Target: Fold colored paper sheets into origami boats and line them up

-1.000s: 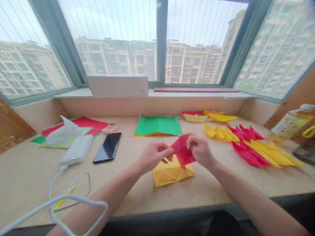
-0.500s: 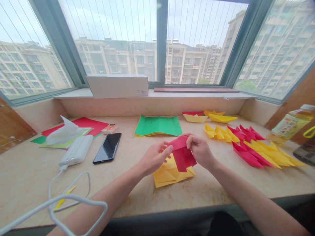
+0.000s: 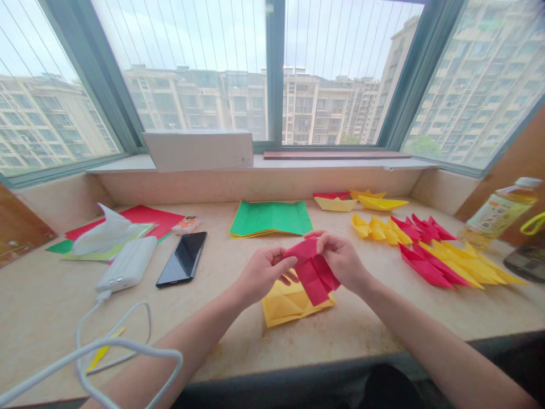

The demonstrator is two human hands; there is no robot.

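Between both hands is a piece of folded red paper [image 3: 314,277], held up above the counter. My left hand [image 3: 266,272] pinches its left edge with the thumb on top. My right hand [image 3: 343,261] grips the upper right side, thumb near the top edge. Flaps of the red paper hang downward and are partly opened out. Under it on the counter lies a creased yellow folded paper [image 3: 283,309], partly covered by the hands and the red paper. Beyond the hands sits a stack of green and yellow sheets [image 3: 272,217].
Yellow paper boats [image 3: 383,203] and red folded boats [image 3: 430,267] stand at the right, near a drink bottle [image 3: 502,207]. On the left are a phone [image 3: 182,258], a power bank [image 3: 128,264], its white cable [image 3: 128,343] and a tissue pack [image 3: 102,236].
The red paper has tilted, its lower flap swinging slightly right and down. My left hand has shifted a little left along its edge. The whole view has moved slightly.
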